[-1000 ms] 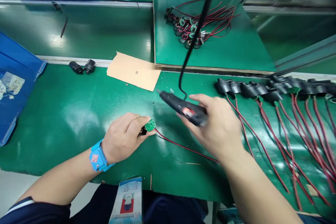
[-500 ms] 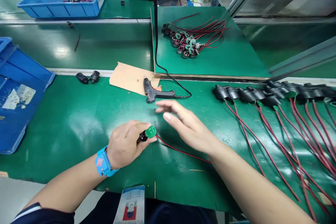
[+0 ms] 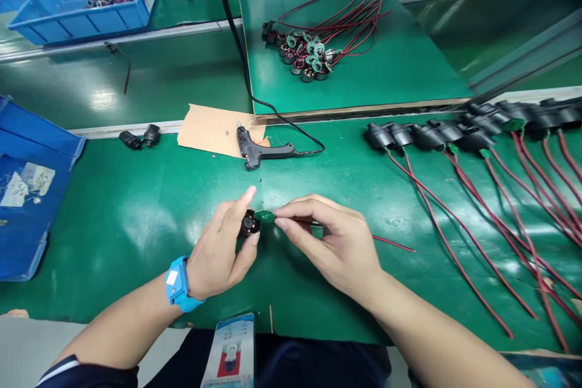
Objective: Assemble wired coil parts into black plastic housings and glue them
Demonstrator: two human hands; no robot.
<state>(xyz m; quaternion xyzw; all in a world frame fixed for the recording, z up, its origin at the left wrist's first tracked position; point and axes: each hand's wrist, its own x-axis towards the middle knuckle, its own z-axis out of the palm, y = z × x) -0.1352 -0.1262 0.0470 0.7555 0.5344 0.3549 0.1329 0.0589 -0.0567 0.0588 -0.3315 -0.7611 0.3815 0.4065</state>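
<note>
Left hand: thumb and fingers [image 3: 252, 244] of the left hand [image 3: 218, 248] clasp a black cylindrical part [image 3: 250, 224], at the centre of the frame.
Right hand: thumb and forefinger of the right hand [image 3: 330, 236] are pinched on the right edge of a green circuit board [image 3: 264, 216].
Circuit board: just beside the cylindrical part, between the two hands, which are apart.
Red wire: the red wire [image 3: 393, 243] passes under the right hand and emerges on its right.
Glue gun: the black glue gun [image 3: 264, 150] lies above centre, its nozzle over tan cardboard [image 3: 204, 128].
Black housings: the black housings [image 3: 427, 137] line the right side of the worktop [image 3: 136, 194], wires trailing lower right.
Raised board: the green raised board [image 3: 400, 76], upper right, carries a pile of wired parts [image 3: 297, 63].
Blue bin: the blue bin [image 3: 36, 200] stands at the left edge.
</note>
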